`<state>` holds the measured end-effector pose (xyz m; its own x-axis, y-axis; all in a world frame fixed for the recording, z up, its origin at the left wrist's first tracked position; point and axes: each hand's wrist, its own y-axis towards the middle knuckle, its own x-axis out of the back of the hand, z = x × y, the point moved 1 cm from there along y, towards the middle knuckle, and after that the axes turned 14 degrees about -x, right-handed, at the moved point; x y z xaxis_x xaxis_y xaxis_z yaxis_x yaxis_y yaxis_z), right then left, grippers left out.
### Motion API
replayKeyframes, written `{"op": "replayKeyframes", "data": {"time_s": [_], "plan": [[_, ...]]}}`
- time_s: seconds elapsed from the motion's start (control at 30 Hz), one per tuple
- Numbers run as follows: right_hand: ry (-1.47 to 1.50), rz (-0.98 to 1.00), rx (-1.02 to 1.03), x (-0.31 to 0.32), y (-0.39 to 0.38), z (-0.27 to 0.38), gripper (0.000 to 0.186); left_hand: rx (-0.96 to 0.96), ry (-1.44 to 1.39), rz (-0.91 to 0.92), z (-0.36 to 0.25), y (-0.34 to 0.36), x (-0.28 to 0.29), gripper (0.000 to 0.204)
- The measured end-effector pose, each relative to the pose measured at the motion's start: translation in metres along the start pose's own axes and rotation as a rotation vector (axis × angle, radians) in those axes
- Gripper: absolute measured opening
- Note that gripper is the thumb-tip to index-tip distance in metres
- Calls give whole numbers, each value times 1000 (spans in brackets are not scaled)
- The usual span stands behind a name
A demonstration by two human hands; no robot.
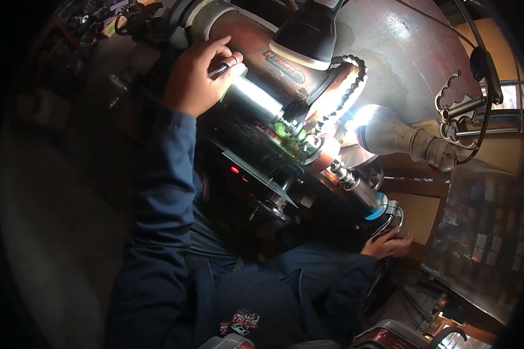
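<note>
A small lathe-like machine with a dark red body [244, 32] runs slantwise in front of me. My left hand [195, 78] is raised at its upper left, thumb and fingers closed round a thin dark rod [218, 71] beside the end of a bright silver cylinder [259, 99]. At the machine's lower right end, my right hand [386, 245] is at a chrome handwheel [397, 216], its fingers partly hidden and blurred. A blue ring [378, 206] sits just above that wheel. Between the hands is a steel spindle [344, 174], with greenish matter [285, 131] near the middle.
A black lamp shade [305, 35] hangs over the machine, and a lit lamp [378, 125] shines from the right. A ribbed flexible hose [355, 70] curves behind. A flat plate [259, 177] juts out towards me. A wooden cabinet [416, 215] stands on the right.
</note>
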<state>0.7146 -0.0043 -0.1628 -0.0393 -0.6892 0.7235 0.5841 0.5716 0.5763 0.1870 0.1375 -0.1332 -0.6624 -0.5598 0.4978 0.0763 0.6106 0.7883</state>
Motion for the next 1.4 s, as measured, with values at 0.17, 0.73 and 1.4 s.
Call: {"op": "replayKeyframes", "data": {"time_s": [0.17, 0.73, 1.4], "plan": [[471, 52, -330, -54, -68, -37, 45, 193, -226, -123, 12, -31, -8, 27], [361, -113, -23, -32, -9, -5, 47, 172, -438, -219, 13, -24, -21, 19], [313, 202, -134, -9, 31, 4, 50, 162, -364, -182, 18, -28, -21, 18]]}}
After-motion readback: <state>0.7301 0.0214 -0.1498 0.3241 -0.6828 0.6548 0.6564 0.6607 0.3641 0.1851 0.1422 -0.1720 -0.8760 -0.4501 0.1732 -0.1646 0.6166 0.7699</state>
